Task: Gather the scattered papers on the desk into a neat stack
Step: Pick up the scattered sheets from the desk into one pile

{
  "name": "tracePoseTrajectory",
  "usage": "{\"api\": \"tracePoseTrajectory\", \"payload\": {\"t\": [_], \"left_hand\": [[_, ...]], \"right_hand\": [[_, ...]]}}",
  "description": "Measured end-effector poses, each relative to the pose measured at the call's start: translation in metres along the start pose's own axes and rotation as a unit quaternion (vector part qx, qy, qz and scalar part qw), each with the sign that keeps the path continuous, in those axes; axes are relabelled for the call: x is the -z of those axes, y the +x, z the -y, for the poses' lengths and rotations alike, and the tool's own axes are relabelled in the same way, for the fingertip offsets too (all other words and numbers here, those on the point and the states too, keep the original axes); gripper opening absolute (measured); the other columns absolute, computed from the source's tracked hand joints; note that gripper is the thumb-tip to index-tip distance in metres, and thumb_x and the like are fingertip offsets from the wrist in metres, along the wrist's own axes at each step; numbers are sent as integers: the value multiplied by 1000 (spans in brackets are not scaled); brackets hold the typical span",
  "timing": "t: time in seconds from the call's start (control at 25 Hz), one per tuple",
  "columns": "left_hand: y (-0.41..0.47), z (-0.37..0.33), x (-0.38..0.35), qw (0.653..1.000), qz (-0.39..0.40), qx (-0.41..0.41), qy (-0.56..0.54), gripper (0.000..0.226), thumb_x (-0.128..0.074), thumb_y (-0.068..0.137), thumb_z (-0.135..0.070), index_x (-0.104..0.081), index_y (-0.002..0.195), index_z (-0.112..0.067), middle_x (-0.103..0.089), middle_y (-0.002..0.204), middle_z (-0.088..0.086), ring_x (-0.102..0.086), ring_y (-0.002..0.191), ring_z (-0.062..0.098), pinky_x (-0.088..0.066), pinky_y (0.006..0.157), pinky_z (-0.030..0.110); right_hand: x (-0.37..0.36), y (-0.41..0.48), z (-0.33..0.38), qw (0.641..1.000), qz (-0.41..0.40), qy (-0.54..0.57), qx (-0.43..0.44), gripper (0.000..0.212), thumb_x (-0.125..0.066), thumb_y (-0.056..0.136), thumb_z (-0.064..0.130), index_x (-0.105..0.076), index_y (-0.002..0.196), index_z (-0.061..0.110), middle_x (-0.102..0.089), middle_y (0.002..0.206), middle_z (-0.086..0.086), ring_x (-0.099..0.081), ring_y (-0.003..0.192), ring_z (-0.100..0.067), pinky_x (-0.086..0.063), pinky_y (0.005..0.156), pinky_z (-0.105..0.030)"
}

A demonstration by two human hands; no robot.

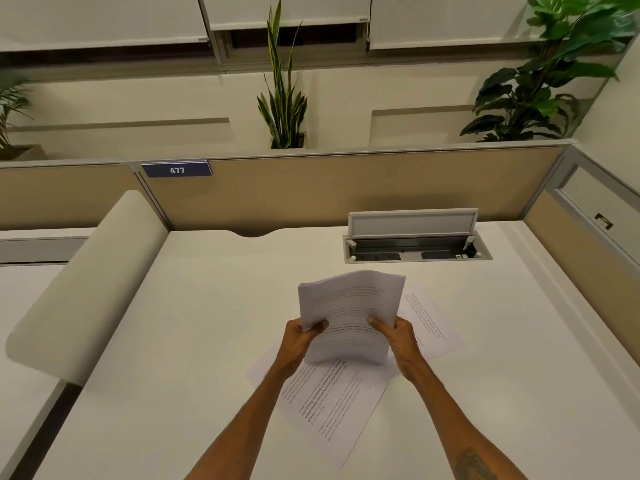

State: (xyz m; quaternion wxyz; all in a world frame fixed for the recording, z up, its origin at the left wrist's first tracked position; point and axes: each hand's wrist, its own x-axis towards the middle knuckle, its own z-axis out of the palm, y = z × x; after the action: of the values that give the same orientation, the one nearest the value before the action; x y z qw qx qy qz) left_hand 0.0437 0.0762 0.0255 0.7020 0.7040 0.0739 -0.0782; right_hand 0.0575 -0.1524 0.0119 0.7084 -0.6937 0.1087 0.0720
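Observation:
A bundle of printed papers (349, 306) is held up above the white desk (173, 341), roughly upright and slightly bowed. My left hand (300, 341) grips its lower left edge, thumb on the front. My right hand (394, 336) grips its lower right edge the same way. Below the hands, a loose printed sheet (329, 407) lies flat and askew on the desk, partly over another sheet (258, 370). One more sheet (429, 320) lies flat to the right, partly hidden behind the bundle and my right hand.
An open cable tray with a raised lid (415, 244) is set into the desk at the back right. Tan partition walls (311, 192) close the back and right side. A rounded divider panel (86, 278) borders the left. Plants stand behind the partition.

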Motion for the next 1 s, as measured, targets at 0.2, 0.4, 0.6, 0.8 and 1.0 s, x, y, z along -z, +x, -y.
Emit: {"api": "tracePoseTrajectory", "payload": {"t": [0.2,0.4,0.6,0.8,1.0], "left_hand": [[-3,9,3,1000,4,-15,27,35,-65,95,-4,-65,130,-4,-72,120,15,-68,112,34,-59,97,49],[-5,23,0,1000,-10,8,18,29,-61,98,-9,-67,126,-1,-71,122,18,-66,114,39,-55,101,55],[3,14,3,998,-43,29,-39,17,-65,96,-9,-73,109,-3,-78,110,12,-74,101,37,-60,92,55],[22,8,25,995,-88,12,-35,14,-67,95,-11,-73,105,-4,-80,100,6,-76,94,31,-65,79,38],[35,5,44,993,-110,33,-13,14,-67,95,-15,-73,101,-4,-78,101,16,-74,91,39,-60,88,57]], "right_hand": [[-3,-1,-3,999,13,-37,24,34,-72,91,19,-64,125,21,-74,108,0,-69,102,-21,-60,75,-18],[-7,-5,-16,998,-1,-57,1,35,-66,96,17,-61,130,13,-71,113,-4,-67,108,-26,-59,88,-33],[-3,-1,-10,999,-11,-31,-5,45,-65,96,25,-53,138,14,-66,128,-5,-65,114,-26,-58,91,-34],[15,1,-40,929,-263,-197,-170,70,-67,95,25,-34,152,3,-39,152,-21,-36,141,-40,-35,114,-55],[8,2,-47,871,-296,-308,-243,92,-69,91,35,-17,155,-5,-30,153,-30,-33,139,-44,-37,109,-54]]}}
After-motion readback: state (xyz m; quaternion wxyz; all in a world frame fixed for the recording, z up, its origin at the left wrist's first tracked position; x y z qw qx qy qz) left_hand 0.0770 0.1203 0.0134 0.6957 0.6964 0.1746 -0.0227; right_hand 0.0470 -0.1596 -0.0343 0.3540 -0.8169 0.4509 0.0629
